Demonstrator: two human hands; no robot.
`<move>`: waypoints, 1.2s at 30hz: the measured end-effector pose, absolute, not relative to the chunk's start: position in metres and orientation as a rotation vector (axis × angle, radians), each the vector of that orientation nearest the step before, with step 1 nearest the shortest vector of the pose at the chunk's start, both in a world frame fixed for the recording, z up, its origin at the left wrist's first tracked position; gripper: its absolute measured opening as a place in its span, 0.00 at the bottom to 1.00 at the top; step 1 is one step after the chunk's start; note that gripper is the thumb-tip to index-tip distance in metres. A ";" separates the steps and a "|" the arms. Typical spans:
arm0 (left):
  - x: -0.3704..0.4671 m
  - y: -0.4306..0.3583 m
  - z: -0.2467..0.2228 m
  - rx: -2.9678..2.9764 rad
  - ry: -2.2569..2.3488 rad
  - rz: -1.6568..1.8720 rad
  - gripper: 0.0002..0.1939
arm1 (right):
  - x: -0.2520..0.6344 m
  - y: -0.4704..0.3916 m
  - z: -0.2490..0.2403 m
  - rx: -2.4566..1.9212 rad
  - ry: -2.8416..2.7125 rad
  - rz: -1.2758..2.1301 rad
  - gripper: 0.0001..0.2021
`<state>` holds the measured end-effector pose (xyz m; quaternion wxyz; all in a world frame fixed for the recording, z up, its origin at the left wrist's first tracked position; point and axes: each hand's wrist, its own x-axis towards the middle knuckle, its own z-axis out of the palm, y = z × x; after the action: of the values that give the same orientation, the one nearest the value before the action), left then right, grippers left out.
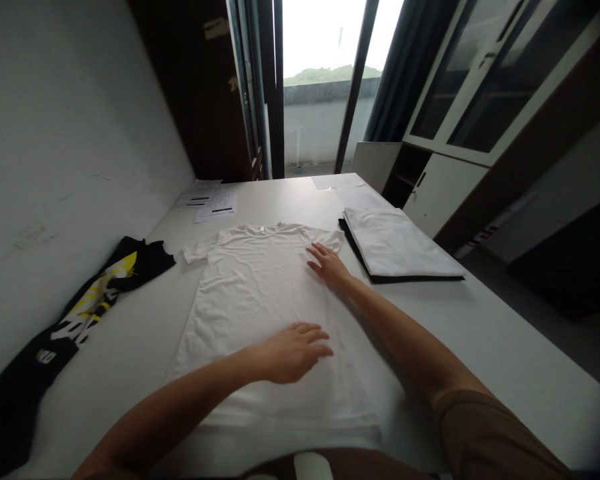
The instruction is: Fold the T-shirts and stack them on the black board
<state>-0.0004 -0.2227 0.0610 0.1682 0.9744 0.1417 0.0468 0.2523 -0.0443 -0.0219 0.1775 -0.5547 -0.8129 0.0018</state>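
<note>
Across a white desk (280,200), a white T-shirt (257,293) lies spread in the middle, collar toward the far edge, hem toward the near one. Black printed clothing (20,380) lines the left edge; folded white fabric (400,243) sits near the right. Smoothing appears in hand; the remaining wrinkles call for light, flat palms. The left hand (295,351) reaches across the lower shirt, the right hand (327,265) beside a sleeve, both palms down, fingers loosely spread, grasping nothing.
</note>
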 end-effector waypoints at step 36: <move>-0.135 0.054 0.006 2.238 1.967 0.477 0.25 | 0.194 0.034 -0.023 -2.070 -2.175 0.118 0.31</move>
<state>-0.1346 0.0541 0.0058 0.0620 0.7404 0.6505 0.1577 0.1940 0.0337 -0.0233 0.0680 -0.6873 -0.7221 0.0390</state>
